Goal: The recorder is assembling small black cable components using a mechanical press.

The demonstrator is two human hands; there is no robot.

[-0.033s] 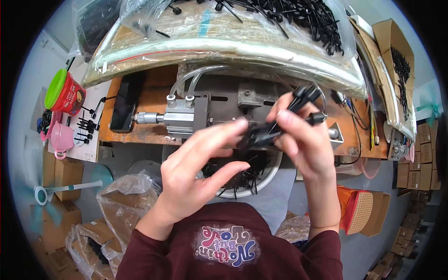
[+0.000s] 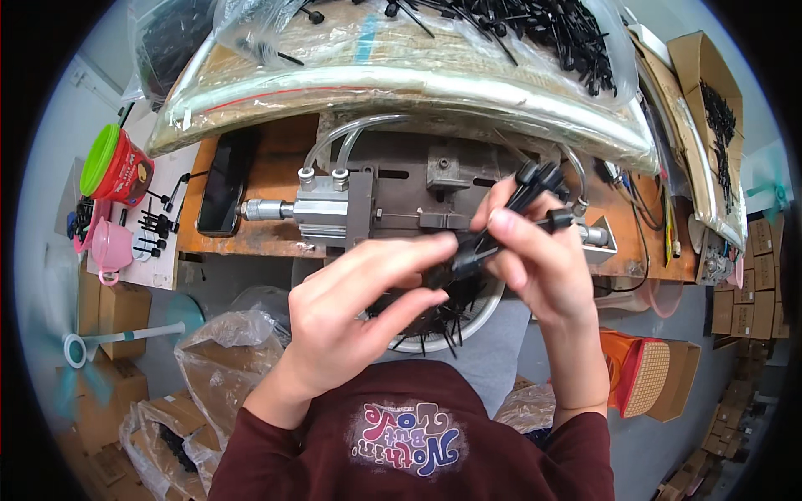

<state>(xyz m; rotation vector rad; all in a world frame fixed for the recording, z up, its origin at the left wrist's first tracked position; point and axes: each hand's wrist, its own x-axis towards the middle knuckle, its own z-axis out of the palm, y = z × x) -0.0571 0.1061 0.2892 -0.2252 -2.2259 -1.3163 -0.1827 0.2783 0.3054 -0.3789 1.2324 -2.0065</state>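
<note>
My right hand point(image 2: 535, 250) is closed round a bundle of thin black plastic pieces point(image 2: 535, 188) with thick knobbed heads. The heads stick out above the fingers, and one piece point(image 2: 558, 219) points off to the right. My left hand point(image 2: 368, 292) has its fingers and thumb round the blurred lower end of the bundle. Below both hands, a white basin point(image 2: 493, 321) holds many similar black pieces point(image 2: 447, 321), partly hidden by the left hand. Behind the hands stands a metal clamping fixture point(image 2: 326, 209) with an air cylinder and clear hoses point(image 2: 342, 142).
A plastic-covered tray edge point(image 2: 418, 92) spans the back, with loose black pieces point(image 2: 551, 42) heaped on it. On the left are a phone point(image 2: 224, 184), a red tub point(image 2: 125, 167) and a pink cup point(image 2: 111, 245). A cardboard box point(image 2: 702, 75) stands far right.
My right hand and the bundle have dropped slightly and shifted a little. My left fingers have moved slightly right, against the bundle's lower end.
</note>
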